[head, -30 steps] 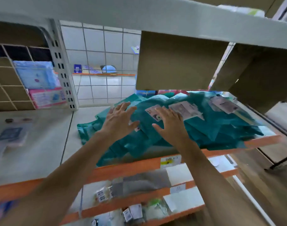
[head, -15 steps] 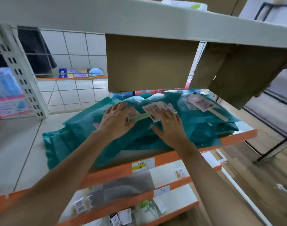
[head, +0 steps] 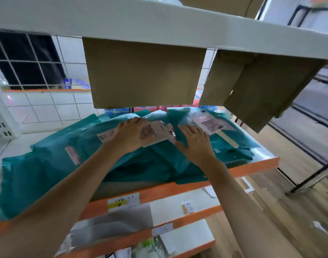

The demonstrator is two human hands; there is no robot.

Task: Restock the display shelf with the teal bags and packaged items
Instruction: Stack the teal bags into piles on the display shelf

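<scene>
On the orange-edged shelf (head: 252, 167) the teal bags (head: 47, 164) sit heaped. I see both hands further back than a second ago: left hand (head: 133, 135) flat on a labelled packet (head: 159, 131), right hand (head: 195, 144) flat beside it, neither gripping anything. They are levelling the stock, I judge.

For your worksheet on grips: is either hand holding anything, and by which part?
Neither plainly grips: the left hand rests flat on a labelled packet, the right hand on a teal bag.

My left hand (head: 133, 135) and right hand (head: 195, 144) sit at frame centre, palms down, fingers extended; both forearms (head: 70, 185) reach up from the lower edge, bare.
</scene>
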